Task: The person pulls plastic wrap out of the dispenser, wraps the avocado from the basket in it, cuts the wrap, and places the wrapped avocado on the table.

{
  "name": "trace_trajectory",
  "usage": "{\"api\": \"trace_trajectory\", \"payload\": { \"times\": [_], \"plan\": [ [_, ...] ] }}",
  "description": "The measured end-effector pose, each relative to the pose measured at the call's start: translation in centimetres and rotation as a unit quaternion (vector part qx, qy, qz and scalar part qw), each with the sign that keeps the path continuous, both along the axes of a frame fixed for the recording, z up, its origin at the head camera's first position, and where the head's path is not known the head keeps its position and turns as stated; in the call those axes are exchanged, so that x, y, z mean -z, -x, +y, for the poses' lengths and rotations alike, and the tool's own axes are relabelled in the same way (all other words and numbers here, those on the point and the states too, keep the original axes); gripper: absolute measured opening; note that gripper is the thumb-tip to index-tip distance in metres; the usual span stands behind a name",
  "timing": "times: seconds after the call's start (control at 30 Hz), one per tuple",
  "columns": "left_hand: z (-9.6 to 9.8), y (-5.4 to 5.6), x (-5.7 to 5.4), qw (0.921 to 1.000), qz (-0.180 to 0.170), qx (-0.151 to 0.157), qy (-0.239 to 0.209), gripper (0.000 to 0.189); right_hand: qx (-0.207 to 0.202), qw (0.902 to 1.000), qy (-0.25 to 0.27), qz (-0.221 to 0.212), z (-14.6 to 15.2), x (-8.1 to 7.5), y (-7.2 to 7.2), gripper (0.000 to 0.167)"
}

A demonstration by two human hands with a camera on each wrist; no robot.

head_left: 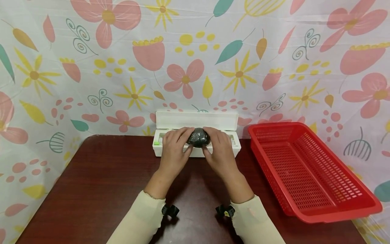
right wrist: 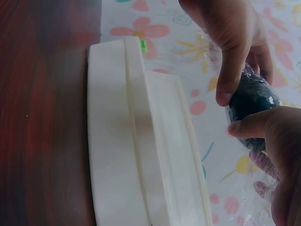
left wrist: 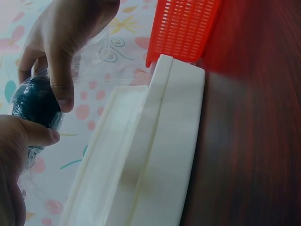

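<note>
A dark green, egg-shaped avocado (head_left: pixel 199 138) shines under clear cling film, held up over a white cling film dispenser (head_left: pixel 197 153). My left hand (head_left: pixel 174 149) grips its left side, thumb and fingers bent around it. On the opposite side my right hand (head_left: pixel 221 152) holds it the same way. Loose film (right wrist: pixel 263 205) trails around both hands in the wrist views. The dispenser's lid (head_left: pixel 196 120) stands raised at the back, and its inside is partly hidden behind my hands.
A red perforated basket (head_left: pixel 300 217) stands at the right of the dark wooden table (head_left: pixel 115 193). A flowered cloth (head_left: pixel 189 30) hangs right behind the table. A small green piece (head_left: pixel 156 143) sits at the dispenser's left end.
</note>
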State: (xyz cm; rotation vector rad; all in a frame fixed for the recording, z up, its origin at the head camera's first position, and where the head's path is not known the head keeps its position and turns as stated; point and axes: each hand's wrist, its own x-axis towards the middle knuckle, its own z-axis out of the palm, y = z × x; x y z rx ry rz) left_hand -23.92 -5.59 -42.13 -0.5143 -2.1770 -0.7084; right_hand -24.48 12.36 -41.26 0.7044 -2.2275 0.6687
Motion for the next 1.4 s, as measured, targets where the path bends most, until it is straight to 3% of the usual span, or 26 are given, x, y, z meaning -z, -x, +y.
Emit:
{"api": "trace_trajectory", "payload": {
  "times": [0.93, 1.4],
  "plan": [
    [-0.1, -1.2, -1.7, 0.9994, 0.024, 0.015, -0.019, 0.059, -0.014, 0.9988, 0.023, 0.041, 0.1, -1.7, -1.0, 0.066],
    [-0.4, -1.7, -2.7, 0.9992, 0.024, 0.027, -0.019, 0.058, -0.013, 0.9993, 0.020, 0.027, 0.1, -2.6, -1.8, 0.064]
  ]
}}
